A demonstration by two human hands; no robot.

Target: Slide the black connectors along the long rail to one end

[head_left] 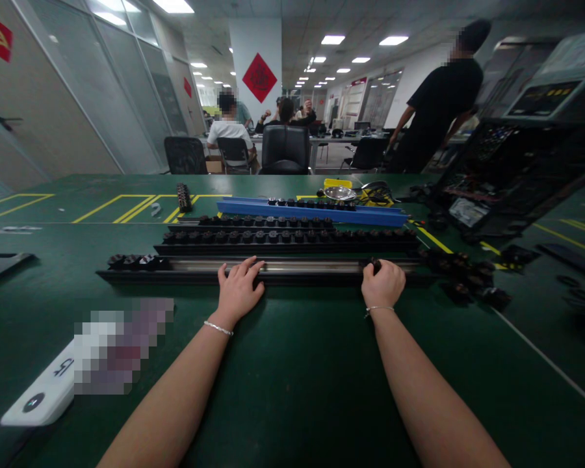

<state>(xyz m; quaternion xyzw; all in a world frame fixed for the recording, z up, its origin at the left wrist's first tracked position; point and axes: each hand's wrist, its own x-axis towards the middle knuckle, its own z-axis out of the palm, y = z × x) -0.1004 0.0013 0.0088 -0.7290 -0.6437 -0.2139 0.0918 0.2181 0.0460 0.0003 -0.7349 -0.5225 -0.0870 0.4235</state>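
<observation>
A long black rail with a bare metallic strip [312, 266] lies across the green table, nearest to me. Several black parts [139, 261] sit at its left end. My left hand [240, 286] rests on the rail left of its middle, fingers spread and holding nothing. Farther right, my right hand [383, 283] is closed round a small black part [372, 265] at the rail, largely hidden by the fingers. Just behind stands another black rail [283, 247] lined with black parts, and a shorter one [268, 223] lies beyond it.
A blue rail [312, 213] with black parts lies farther back. Loose black parts [468, 273] are heaped at the right, near a black open-framed machine [507, 175]. A white device [43, 396] lies at the front left. A person [443, 97] stands beyond the table; others sit behind.
</observation>
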